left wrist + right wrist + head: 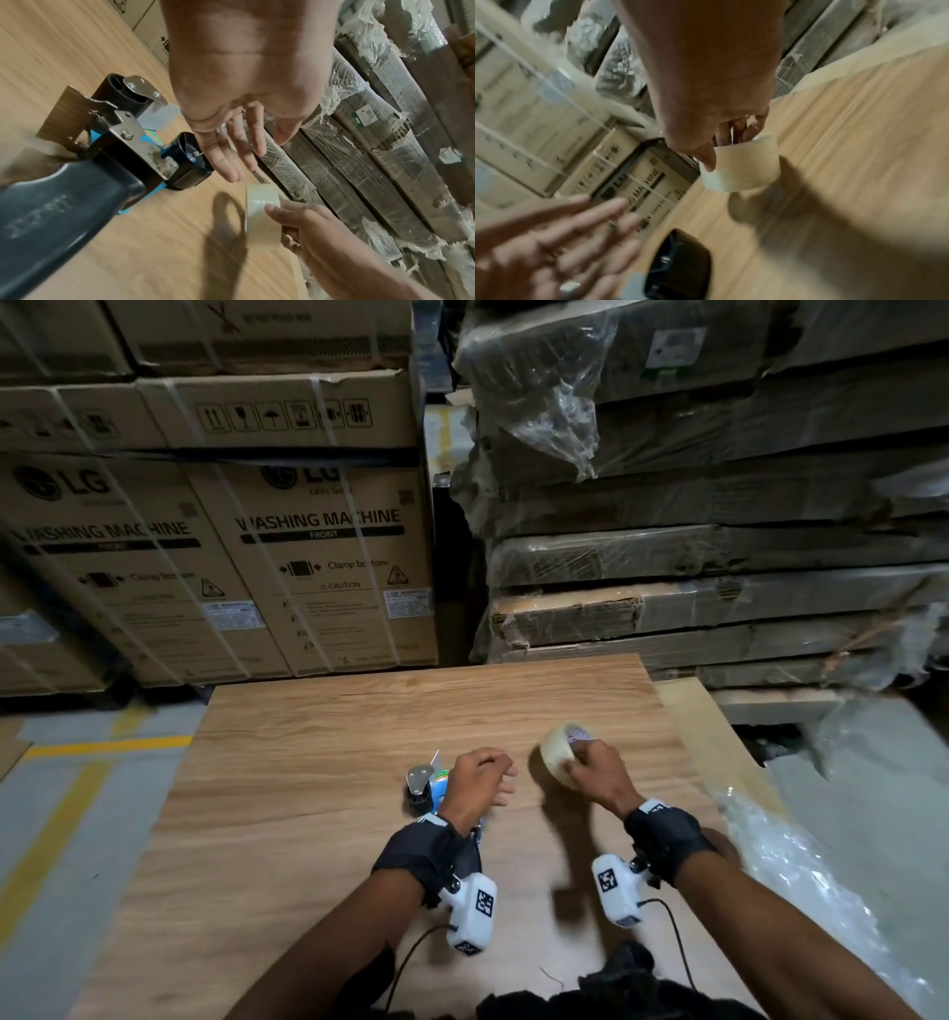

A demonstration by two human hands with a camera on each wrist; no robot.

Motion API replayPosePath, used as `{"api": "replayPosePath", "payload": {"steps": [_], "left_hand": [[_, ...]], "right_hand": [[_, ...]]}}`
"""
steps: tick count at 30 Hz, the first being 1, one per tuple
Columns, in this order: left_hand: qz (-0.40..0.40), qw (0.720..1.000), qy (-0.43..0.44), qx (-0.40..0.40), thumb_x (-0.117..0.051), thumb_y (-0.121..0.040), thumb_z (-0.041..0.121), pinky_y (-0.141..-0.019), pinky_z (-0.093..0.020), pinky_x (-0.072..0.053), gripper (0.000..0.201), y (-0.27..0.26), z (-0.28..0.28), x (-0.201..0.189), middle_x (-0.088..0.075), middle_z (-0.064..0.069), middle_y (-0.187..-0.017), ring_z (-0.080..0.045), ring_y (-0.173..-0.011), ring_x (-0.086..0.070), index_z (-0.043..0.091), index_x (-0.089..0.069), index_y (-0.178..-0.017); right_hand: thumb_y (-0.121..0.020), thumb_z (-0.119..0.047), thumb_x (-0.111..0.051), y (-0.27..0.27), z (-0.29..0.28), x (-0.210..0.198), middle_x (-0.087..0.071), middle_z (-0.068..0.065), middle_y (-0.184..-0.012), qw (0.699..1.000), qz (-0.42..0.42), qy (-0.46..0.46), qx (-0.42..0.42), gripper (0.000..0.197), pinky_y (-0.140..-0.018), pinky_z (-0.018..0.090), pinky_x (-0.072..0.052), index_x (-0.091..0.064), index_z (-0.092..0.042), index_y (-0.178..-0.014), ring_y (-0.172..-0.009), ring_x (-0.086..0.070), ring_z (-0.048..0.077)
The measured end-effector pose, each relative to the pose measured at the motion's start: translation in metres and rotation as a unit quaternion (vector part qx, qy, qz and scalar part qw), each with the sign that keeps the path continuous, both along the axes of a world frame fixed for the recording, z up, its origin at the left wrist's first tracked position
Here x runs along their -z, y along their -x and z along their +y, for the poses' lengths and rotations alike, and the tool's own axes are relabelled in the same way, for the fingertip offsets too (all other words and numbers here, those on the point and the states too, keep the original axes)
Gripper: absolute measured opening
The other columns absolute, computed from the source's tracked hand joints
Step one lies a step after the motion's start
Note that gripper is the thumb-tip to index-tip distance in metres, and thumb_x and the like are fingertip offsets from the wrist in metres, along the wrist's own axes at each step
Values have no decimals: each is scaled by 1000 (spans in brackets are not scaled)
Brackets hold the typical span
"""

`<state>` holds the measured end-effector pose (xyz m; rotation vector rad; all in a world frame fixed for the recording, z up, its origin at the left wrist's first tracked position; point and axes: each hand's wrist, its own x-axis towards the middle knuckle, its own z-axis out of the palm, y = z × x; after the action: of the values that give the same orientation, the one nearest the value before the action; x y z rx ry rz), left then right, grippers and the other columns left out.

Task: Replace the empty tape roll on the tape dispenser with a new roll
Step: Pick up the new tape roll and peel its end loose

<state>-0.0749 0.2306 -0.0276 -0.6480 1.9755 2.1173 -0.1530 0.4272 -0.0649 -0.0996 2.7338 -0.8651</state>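
A tape dispenser (423,791) with a dark handle (64,213), blue frame and bare black hub (187,160) lies on the wooden table (328,814). My left hand (495,778) hovers just right of it and holds nothing; its fingers (231,154) are straight and loosely spread. To the right, my right hand (590,765) holds a new clear tape roll (557,752) lifted off the tabletop. In the right wrist view the thumb lies on the outside of the roll (744,168) and fingers reach into its core. The hub (680,263) shows there, blurred.
Strapped washing-machine cartons (318,557) stand behind the table at left. Plastic-wrapped flat packs (719,598) are stacked behind it at right. Crumpled clear plastic (801,875) lies off the table's right edge. Dark cloth (626,988) and wrist-camera cables sit at the near edge.
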Motion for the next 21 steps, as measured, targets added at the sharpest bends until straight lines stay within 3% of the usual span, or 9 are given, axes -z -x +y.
{"api": "replayPosePath", "payload": {"steps": [2, 4, 6, 7, 10, 14, 18, 21], "left_hand": [[13, 999, 0, -32, -70, -88, 29, -61, -27, -51, 15, 1, -1, -5, -63, -5, -82, -18, -69, -54, 17, -68, -97], [8, 999, -5, -42, -71, -88, 38, -82, -36, -54, 32, 3, -1, -10, -63, -1, -96, -17, -86, -58, 21, -64, -115], [-9, 999, -30, -34, -70, -84, 52, -98, -47, -51, 52, 5, -4, -15, -62, 4, -115, -18, -106, -58, 29, -56, -129], [-18, 998, -49, -27, -71, -79, 58, -99, -50, -50, 60, 4, -6, -18, -63, 5, -120, -20, -112, -59, 34, -54, -131], [-11, 992, -127, -5, -73, -73, 59, -89, -54, -56, 60, -1, -11, -25, -70, 2, -119, -25, -108, -66, 39, -56, -127], [-2, 972, -233, -28, -71, -79, 48, -87, -55, -56, 51, -6, -21, -35, -69, -12, -100, -29, -90, -65, 17, -63, -119], [21, 969, -245, -13, -77, -66, 34, -73, -45, -53, 59, -8, -33, -46, -64, -14, -101, -29, -84, -62, 17, -58, -119], [62, 974, -216, -6, -74, -64, 14, -70, -44, -54, 61, -14, -36, -48, -64, -11, -107, -28, -91, -61, 24, -55, -121]], "right_hand": [[-91, -21, -68, -6, -8, -9, -80, 15, -101, 991, -23, 131, 17, 20, -84, 40, -56, -78, -6, -99, -91, -72, 25], [-93, -3, -68, -19, -20, -25, -79, 12, -103, 968, -42, 246, 15, 16, -85, 44, -59, -78, -2, -107, -89, -71, 20], [-93, 4, -66, -31, -33, -41, -78, 13, -107, 946, -44, 320, -17, 22, -84, 32, -58, -75, 1, -113, -94, -71, 18], [-94, 4, -66, -37, -38, -47, -78, 13, -109, 937, -41, 346, -35, 22, -85, 28, -58, -75, -1, -114, -95, -72, 17], [-94, 3, -65, -48, -49, -63, -78, 19, -112, 908, -41, 413, -64, 23, -90, 30, -56, -74, 0, -116, -97, -73, 19], [-93, 6, -66, -59, -53, -81, -76, 22, -114, 886, -64, 450, -95, 27, -90, 29, -58, -72, 3, -119, -100, -73, 21], [-94, -1, -67, -67, -61, -88, -78, 13, -98, 880, -71, 467, -56, 15, -79, 25, -53, -75, 6, -105, -85, -69, 15], [-100, -21, -62, -72, -72, -95, -76, 11, -90, 865, -94, 493, -7, 28, -73, 28, -52, -78, 1, -96, -81, -67, 18]]}}
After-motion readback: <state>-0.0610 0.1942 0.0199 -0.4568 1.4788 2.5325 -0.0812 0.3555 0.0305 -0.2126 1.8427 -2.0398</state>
